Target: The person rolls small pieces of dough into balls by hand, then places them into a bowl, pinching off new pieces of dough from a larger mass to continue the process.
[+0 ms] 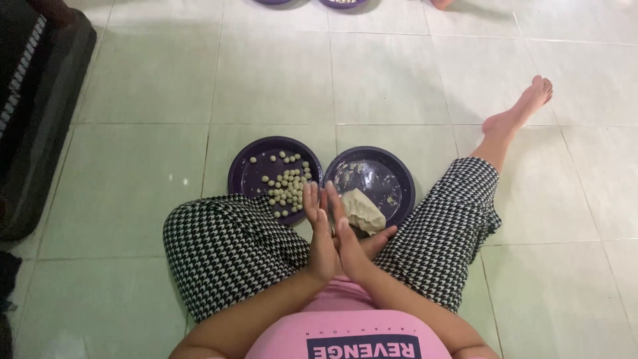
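Left hand (320,236) and right hand (351,240) pressed flat, palm to palm; anything between them is hidden. Dough (362,211) lies just beyond the right hand; balls (287,186) left of dough.

Ahead of the hands (335,233), two purple plates (247,174) show a glossy plastic-like finish. The dough lump (362,209) beside the fingertips appears matt and soft. The floor (133,166) tiles are smooth and glossy. Trousers (226,252) are woven cloth.
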